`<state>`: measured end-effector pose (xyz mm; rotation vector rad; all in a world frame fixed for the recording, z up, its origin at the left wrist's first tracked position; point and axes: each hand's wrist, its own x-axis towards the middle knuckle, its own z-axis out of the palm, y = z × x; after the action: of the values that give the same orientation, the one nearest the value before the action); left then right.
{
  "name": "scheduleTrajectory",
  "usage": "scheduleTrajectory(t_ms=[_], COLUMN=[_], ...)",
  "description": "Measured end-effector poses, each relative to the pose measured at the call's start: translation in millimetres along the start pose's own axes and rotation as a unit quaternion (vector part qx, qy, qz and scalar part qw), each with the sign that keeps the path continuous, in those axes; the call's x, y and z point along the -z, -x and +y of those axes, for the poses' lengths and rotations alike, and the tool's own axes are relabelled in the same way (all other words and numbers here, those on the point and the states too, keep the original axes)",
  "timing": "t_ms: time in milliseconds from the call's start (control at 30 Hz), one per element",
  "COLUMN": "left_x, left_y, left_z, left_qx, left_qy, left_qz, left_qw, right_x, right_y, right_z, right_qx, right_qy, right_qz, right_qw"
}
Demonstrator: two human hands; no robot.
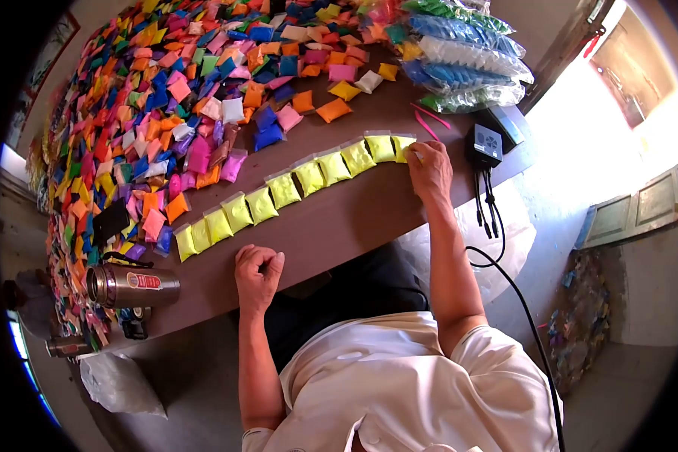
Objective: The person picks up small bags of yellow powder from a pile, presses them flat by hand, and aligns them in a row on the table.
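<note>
A curving row of several yellow packets (pixel 284 190) in clear film runs across the brown table (pixel 339 222), each lying close beside its neighbour. At the row's right end, my right hand (pixel 431 169) has its fingers closed on the corner of the last yellow packet (pixel 403 146), partly covering it. My left hand (pixel 258 279) rests at the table's near edge, below the row. Its fingers are curled in, and nothing shows in them.
A large heap of multicoloured packets (pixel 192 98) covers the far left. Stacked bagged packets (pixel 467 53) stand at the far right, near pink strips (pixel 432 119) and a black box with cables (pixel 487 145). A steel flask (pixel 132 286) lies at the left edge.
</note>
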<state>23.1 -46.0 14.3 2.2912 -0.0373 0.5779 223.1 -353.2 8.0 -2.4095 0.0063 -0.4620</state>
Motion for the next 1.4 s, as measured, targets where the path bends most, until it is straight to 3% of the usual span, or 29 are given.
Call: scheduleTrajectory(t_ms=[167,267,333,367,400,433,500,533,600,700,833,867,900,967,1100,1167,1400], left_x=[-0.6,0.2,0.2,0.3,0.1,-0.1,3.0,4.6,6.4,5.8,5.9,5.8,5.6,3.0,3.1,2.4,4.6], left_y=[0.2,-0.9,1.2,1.2,0.0,-1.4,-1.5,-2.1,-2.6,-0.2,-0.5,-0.3,0.3,1.8,1.8,2.9,1.4], left_z=[-1.0,0.4,0.5,-0.1,-0.7,-0.9,-0.9,-1.0,-1.0,-1.6,-6.0,-5.4,-5.4,-7.9,-12.1,-10.0,-2.1], left_qx=[-0.007,-0.012,-0.004,-0.009,-0.015,-0.013,-0.018,-0.012,-0.015,-0.023,-0.046,-0.041,-0.037,-0.021,-0.029,-0.015,-0.035], left_qy=[-0.001,0.003,0.005,0.013,0.02,0.019,0.026,0.018,0.016,0.036,0.032,0.007,-0.017,0.001,0.018,0.027,-0.006], left_qz=[0.0,0.003,0.008,0.003,-0.001,-0.002,-0.023,-0.019,-0.053,-0.031,-0.031,-0.037,-0.043,-0.025,-0.015,-0.004,-0.003], left_qw=[1.0,1.0,1.0,1.0,1.0,1.0,0.999,1.0,0.998,0.999,0.998,0.998,0.998,0.999,0.999,1.0,0.999], right_x=[-4.6,-4.3,3.5,4.3,4.2,2.8,-7.4,-14.2,-29.9,-51.5,-63.6,-71.8,-72.2,-72.0,-56.0,-54.6,-68.9], right_y=[-10.0,-10.6,8.1,20.2,32.3,43.0,65.9,75.8,94.3,113.8,126.3,130.1,132.7,136.9,129.6,128.6,133.9], right_z=[-0.6,-4.0,-23.8,-30.8,-38.8,-48.6,-75.5,-87.7,-111.4,-139.4,-163.0,-158.2,-158.9,-159.2,-150.6,-142.9,-129.8], right_qx=[-0.025,0.004,-0.005,-0.005,-0.07,-0.131,-0.111,-0.111,-0.201,-0.192,-0.207,-0.151,-0.151,-0.126,-0.165,-0.076,-0.047], right_qy=[0.05,0.05,-0.051,-0.049,-0.219,-0.381,-0.508,-0.513,-0.584,-0.615,-0.582,-0.586,-0.584,-0.635,-0.614,-0.541,-0.57], right_qz=[0.012,0.054,0.142,0.137,0.029,-0.079,-0.156,-0.165,-0.26,-0.322,-0.37,-0.37,-0.372,-0.363,-0.396,-0.469,-0.452], right_qw=[0.998,0.997,0.989,0.989,0.973,0.912,0.84,0.835,0.742,0.694,0.693,0.705,0.706,0.67,0.663,0.694,0.685])
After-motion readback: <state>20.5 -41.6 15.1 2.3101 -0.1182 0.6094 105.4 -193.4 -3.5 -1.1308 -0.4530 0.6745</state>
